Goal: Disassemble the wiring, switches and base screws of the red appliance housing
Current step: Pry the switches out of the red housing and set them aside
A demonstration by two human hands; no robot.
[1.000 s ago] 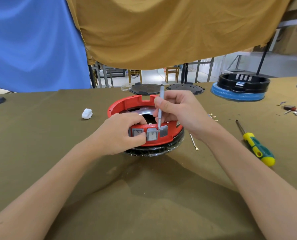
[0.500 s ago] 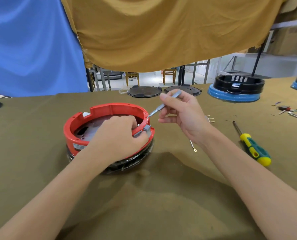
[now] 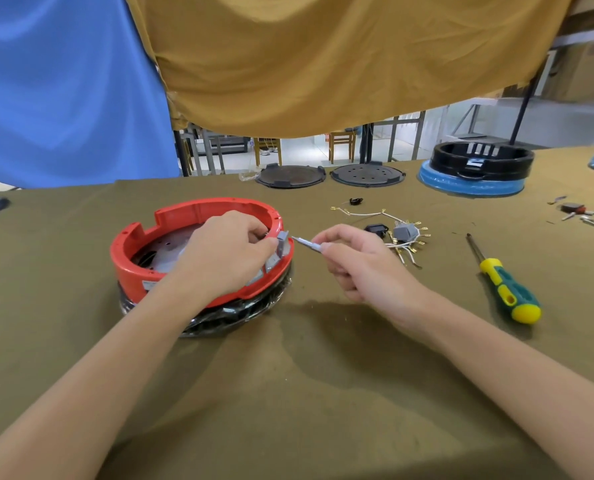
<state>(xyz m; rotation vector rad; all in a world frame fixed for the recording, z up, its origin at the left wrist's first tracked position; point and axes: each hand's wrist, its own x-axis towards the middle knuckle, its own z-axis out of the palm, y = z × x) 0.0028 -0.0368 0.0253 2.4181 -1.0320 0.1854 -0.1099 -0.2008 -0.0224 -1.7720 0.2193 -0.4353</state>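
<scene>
The red appliance housing sits left of centre on the olive cloth, on a black base. Grey switches are set in its right wall. My left hand reaches over the rim and pinches the top grey switch, which sticks out of the wall. My right hand grips a thin grey tool whose tip points at that switch. A bundle of removed white wires with brass terminals and a grey switch lies right of my right hand.
A green and yellow screwdriver lies at the right. Two dark round plates and a black and blue housing stand along the far edge. Small metal parts lie at the far right. Blue and mustard cloths hang behind.
The housing has been turned and shifted left, so the switches now face right. My right hand has lowered the thin tool from upright to nearly level, its tip at the top switch.
</scene>
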